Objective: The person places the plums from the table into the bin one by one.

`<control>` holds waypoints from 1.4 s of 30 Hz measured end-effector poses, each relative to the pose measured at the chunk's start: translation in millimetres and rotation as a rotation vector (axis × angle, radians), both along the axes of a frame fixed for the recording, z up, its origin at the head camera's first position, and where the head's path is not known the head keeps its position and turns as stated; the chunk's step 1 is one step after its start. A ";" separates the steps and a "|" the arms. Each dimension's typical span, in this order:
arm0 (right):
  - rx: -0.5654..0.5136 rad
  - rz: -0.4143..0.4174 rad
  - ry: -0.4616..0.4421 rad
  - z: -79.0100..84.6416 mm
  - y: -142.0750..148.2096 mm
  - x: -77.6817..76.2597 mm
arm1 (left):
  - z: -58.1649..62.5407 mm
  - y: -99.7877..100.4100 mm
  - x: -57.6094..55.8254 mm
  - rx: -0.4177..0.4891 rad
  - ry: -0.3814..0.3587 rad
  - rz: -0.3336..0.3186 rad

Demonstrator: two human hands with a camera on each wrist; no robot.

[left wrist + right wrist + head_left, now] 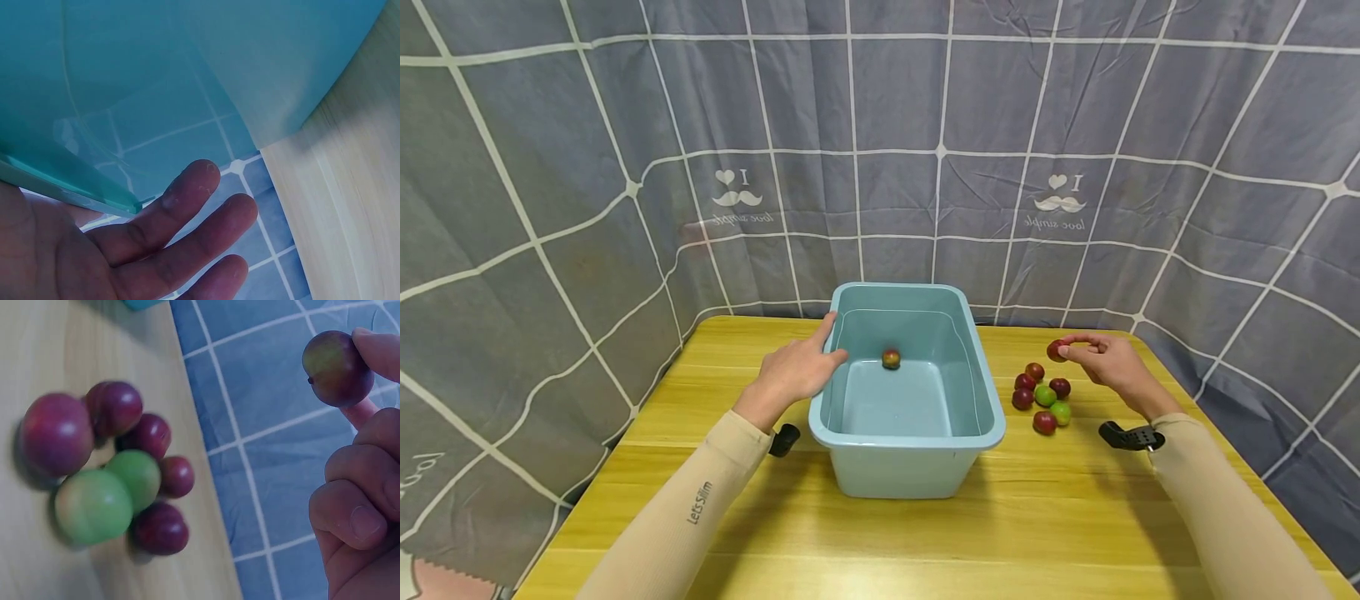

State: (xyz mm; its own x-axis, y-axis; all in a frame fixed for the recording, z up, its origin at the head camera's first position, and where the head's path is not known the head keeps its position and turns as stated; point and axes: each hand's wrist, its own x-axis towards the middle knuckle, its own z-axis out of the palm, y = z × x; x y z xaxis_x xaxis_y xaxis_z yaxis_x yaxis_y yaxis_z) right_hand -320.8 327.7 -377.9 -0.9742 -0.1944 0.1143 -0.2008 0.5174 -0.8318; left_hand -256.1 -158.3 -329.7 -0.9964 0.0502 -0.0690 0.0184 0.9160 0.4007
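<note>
One small reddish plum (891, 359) lies in the light-blue plastic tub (917, 433) at frame centre; we pinch another red plum (1057, 351) in our right hand (1108, 364), raised centre-right; six (1043, 398) wait on the yellow wooden table (880, 533); left hand (793, 371), fingers straight, steadies the tub's rim; we judge it early.

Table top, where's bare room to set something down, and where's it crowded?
Bare wood lies along the near edge of the table, in front of the blue tub. Crowded: right of the tub, where the loose plums cluster below the right hand.
</note>
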 end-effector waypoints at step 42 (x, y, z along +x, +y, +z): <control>0.245 0.242 0.143 95.5 -105.9 -24.7 | 1.6 -0.1 1.5 -0.014 0.016 0.004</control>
State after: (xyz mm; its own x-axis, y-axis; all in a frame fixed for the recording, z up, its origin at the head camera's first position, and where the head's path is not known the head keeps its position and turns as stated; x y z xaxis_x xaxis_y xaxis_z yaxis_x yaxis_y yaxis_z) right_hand -345.5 221.8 -282.3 -0.8745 -0.4552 0.1675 -0.4466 0.6210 -0.6442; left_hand -254.6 -158.4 -328.2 -0.9975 0.0451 -0.0540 0.0207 0.9218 0.3871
